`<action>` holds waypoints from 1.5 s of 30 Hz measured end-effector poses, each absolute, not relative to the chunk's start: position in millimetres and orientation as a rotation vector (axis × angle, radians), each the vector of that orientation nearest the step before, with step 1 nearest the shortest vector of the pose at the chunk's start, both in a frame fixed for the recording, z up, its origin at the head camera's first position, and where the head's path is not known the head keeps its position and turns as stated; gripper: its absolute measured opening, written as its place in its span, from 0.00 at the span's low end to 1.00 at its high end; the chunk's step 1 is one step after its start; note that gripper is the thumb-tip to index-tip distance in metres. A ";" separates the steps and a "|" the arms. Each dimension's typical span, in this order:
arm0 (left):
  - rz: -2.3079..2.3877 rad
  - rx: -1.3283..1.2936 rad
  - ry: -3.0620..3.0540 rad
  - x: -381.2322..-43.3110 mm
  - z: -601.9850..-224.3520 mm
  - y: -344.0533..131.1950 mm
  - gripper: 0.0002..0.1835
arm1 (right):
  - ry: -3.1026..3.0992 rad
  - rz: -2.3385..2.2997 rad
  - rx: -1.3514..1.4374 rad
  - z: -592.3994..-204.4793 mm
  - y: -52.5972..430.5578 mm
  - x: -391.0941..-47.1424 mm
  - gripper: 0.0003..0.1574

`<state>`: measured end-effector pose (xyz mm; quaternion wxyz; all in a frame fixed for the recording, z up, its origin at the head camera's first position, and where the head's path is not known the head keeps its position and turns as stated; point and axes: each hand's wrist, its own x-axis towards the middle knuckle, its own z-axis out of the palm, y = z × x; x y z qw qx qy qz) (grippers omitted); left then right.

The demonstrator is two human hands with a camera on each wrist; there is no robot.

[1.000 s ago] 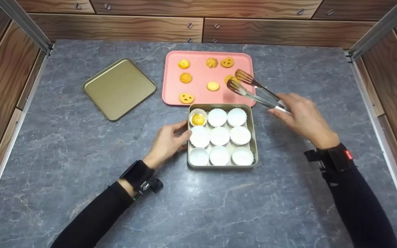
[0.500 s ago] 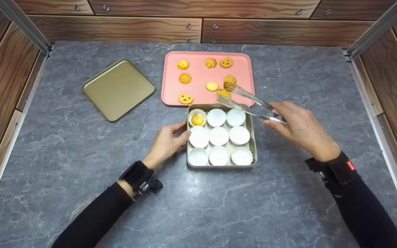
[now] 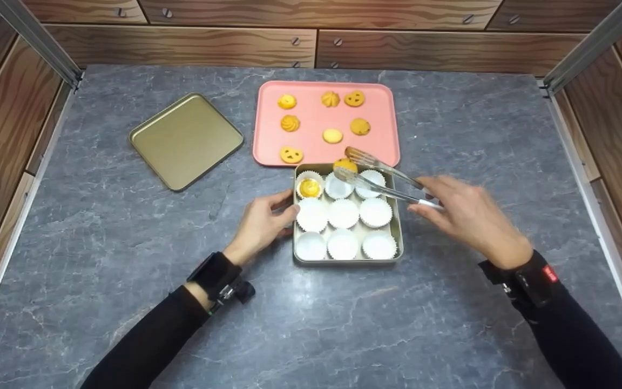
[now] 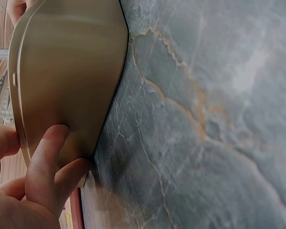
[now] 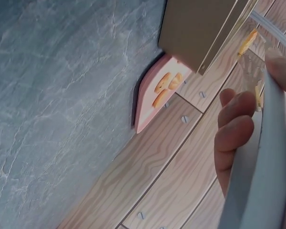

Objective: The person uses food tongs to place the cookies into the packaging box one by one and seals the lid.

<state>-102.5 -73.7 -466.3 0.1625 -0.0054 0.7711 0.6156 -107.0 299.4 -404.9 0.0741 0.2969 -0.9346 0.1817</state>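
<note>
My right hand (image 3: 470, 219) grips a pair of tongs (image 3: 392, 186). Between their clear slotted tips is an orange-brown cookie (image 3: 345, 163), held above the back rim of a gold tin box (image 3: 399, 227). My left hand (image 3: 262, 224) holds the tin's left wall; in the left wrist view, fingers (image 4: 45, 157) press its outer side and another digit meets the rim. White paper cups (image 3: 343, 213) fill the tin in rows, with a yellow swirled cookie (image 3: 310, 188) in the back left cup. Behind the tin, a pink tray (image 3: 311, 148) bears several cookies.
A gold tin lid (image 3: 187, 140) lies turned at an angle on the grey marbled tabletop (image 3: 208, 335), left of the tray. Wood-patterned panels (image 3: 181, 46) stand at the back and both sides.
My right hand has moved nearer and slightly left with the tongs, lifting the cookie from the tray's right side to the tin's back rim. The left hand stays at the tin.
</note>
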 end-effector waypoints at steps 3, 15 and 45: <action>1.756 -0.023 2.190 -102.7 -466.5 -73.4 0.31 | -2.809 0.515 0.894 -405.9 296.9 -103.2 0.31; 1.754 -0.009 2.201 -103.8 -466.3 -73.5 0.31 | -2.886 0.378 0.895 -403.8 287.1 -94.2 0.35; 1.773 -0.005 2.189 -102.5 -467.4 -74.3 0.31 | -2.871 0.256 0.913 -403.9 272.9 -98.7 0.33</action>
